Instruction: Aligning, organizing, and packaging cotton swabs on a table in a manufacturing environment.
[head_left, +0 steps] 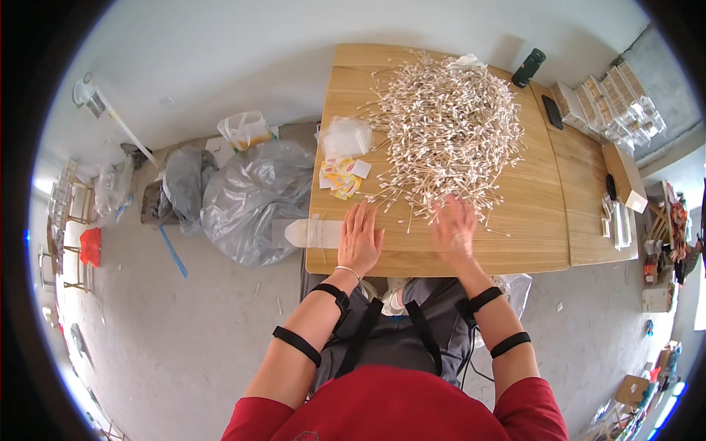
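A big heap of cotton swabs (448,125) with pale sticks and white tips covers the middle of the wooden table (533,228). My left hand (359,239) lies palm down by the table's near left edge, fingers stretched out. Beside it, partly under the hand, is a clear plastic bag with a white insert (312,233), sticking out past the table edge. My right hand (455,229) is at the heap's near edge, slightly blurred, its fingers stretched toward the swabs and fingertips among them. No swab shows gripped in it.
Clear bags (347,137) and yellow-and-white cards (343,176) lie along the table's left side. A dark bottle (528,67), a phone (552,112), stacked packs (610,103) and a cardboard box (624,178) stand right. A large grey plastic sack (257,198) sits left of the table.
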Demonstrator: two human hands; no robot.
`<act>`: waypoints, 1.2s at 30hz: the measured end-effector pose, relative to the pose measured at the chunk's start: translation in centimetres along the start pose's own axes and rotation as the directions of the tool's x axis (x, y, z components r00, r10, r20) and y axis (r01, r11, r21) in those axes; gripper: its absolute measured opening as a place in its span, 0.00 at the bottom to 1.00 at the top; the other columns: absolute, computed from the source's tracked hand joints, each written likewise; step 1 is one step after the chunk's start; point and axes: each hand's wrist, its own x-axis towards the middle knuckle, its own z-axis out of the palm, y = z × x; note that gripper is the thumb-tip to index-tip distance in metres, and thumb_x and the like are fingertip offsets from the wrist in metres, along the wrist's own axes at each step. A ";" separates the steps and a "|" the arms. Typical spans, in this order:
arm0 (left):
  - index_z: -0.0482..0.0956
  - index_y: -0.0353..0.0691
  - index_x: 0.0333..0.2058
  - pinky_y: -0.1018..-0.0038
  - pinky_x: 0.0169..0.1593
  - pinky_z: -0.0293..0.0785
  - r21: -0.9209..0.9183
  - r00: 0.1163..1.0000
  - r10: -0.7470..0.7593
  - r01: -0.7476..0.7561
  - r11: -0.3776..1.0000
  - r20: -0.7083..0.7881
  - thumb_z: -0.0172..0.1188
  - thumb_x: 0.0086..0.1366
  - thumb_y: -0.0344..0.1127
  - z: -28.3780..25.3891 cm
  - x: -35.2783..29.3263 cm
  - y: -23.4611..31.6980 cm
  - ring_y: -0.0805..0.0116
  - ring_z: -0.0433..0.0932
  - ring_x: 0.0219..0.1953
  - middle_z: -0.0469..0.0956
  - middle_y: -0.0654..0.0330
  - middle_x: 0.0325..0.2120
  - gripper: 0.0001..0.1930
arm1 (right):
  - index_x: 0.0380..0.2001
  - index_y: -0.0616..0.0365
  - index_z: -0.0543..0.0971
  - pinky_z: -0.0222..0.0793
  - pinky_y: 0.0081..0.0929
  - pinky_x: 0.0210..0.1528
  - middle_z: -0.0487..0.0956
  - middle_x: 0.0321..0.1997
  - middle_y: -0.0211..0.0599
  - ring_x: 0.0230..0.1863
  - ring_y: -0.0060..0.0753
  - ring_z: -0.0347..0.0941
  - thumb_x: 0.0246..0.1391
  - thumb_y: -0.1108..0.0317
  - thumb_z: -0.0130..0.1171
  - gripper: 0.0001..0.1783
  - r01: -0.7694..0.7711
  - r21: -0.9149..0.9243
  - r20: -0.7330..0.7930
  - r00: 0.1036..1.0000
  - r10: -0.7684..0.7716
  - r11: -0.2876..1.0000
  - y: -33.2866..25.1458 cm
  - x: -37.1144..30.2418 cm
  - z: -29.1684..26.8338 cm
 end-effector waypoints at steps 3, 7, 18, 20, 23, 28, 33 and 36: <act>0.62 0.37 0.59 0.58 0.66 0.53 -0.020 0.999 0.006 -0.007 1.000 -0.037 0.56 0.60 0.34 0.4 0.9 -0.2 0.49 0.56 0.64 0.60 0.50 0.60 0.27 | 0.58 0.47 0.69 0.34 0.56 0.70 0.56 0.69 0.36 0.71 0.52 0.44 0.53 0.60 0.55 0.27 0.118 0.104 0.094 0.987 -0.128 0.988 -1.5 0.0 0.2; 0.66 0.36 0.56 0.61 0.66 0.53 -0.025 0.993 0.090 -0.092 0.995 -0.074 0.57 0.59 0.30 0.1 3.8 -0.3 0.50 0.59 0.63 0.67 0.50 0.56 0.26 | 0.58 0.49 0.69 0.33 0.55 0.70 0.57 0.69 0.34 0.71 0.50 0.45 0.52 0.59 0.56 0.28 -0.039 0.076 0.026 0.999 0.037 0.996 1.2 0.9 0.5; 0.76 0.41 0.44 0.62 0.48 0.66 -0.133 0.998 -0.045 0.039 0.990 -0.042 0.60 0.57 0.31 1.2 4.2 -0.3 0.54 0.70 0.44 0.74 0.57 0.39 0.14 | 0.47 0.54 0.75 0.51 0.48 0.64 0.68 0.56 0.43 0.61 0.49 0.59 0.50 0.66 0.56 0.19 0.035 0.236 -0.198 0.980 0.013 0.971 -1.5 -1.1 1.5; 0.77 0.41 0.44 0.63 0.49 0.66 -0.199 0.992 -0.089 0.070 0.977 -0.090 0.60 0.57 0.31 1.6 4.3 0.7 0.54 0.70 0.44 0.74 0.58 0.39 0.14 | 0.47 0.54 0.75 0.52 0.48 0.64 0.69 0.55 0.43 0.61 0.49 0.59 0.50 0.66 0.56 0.19 0.024 0.245 -0.212 0.977 0.029 0.969 -1.3 -1.0 1.5; 0.77 0.43 0.43 0.63 0.48 0.65 -0.099 0.972 -0.084 0.064 0.993 -0.220 0.60 0.57 0.32 2.5 4.5 1.9 0.54 0.70 0.44 0.73 0.58 0.38 0.14 | 0.47 0.54 0.75 0.53 0.49 0.63 0.69 0.55 0.43 0.59 0.49 0.61 0.50 0.66 0.57 0.18 0.032 0.259 -0.227 0.974 0.029 0.965 -1.1 -1.1 1.9; 0.79 0.40 0.39 0.63 0.46 0.69 -0.235 0.990 0.058 -0.087 0.968 -0.128 0.62 0.55 0.28 3.3 4.1 0.2 0.53 0.71 0.42 0.74 0.57 0.37 0.10 | 0.48 0.54 0.75 0.54 0.48 0.62 0.69 0.56 0.42 0.59 0.50 0.62 0.49 0.66 0.58 0.20 0.046 0.284 -0.224 0.974 0.020 0.958 -1.2 -1.0 1.8; 0.80 0.40 0.36 0.65 0.44 0.70 -0.293 0.992 0.047 -0.079 0.953 -0.115 0.61 0.55 0.26 1.6 2.1 -1.8 0.54 0.71 0.39 0.73 0.57 0.34 0.08 | 0.54 0.53 0.70 0.56 0.46 0.62 0.66 0.61 0.40 0.62 0.49 0.59 0.45 0.67 0.62 0.29 0.180 0.331 -0.172 0.977 -0.128 0.926 -2.0 -0.6 1.1; 0.80 0.41 0.35 0.65 0.43 0.70 -0.297 0.989 0.055 -0.095 0.950 -0.138 0.60 0.56 0.26 0.9 1.4 -1.6 0.55 0.70 0.37 0.72 0.58 0.33 0.08 | 0.57 0.53 0.66 0.57 0.45 0.61 0.65 0.62 0.39 0.62 0.47 0.58 0.44 0.67 0.64 0.34 0.197 0.327 -0.168 0.975 -0.149 0.924 -2.7 1.2 1.7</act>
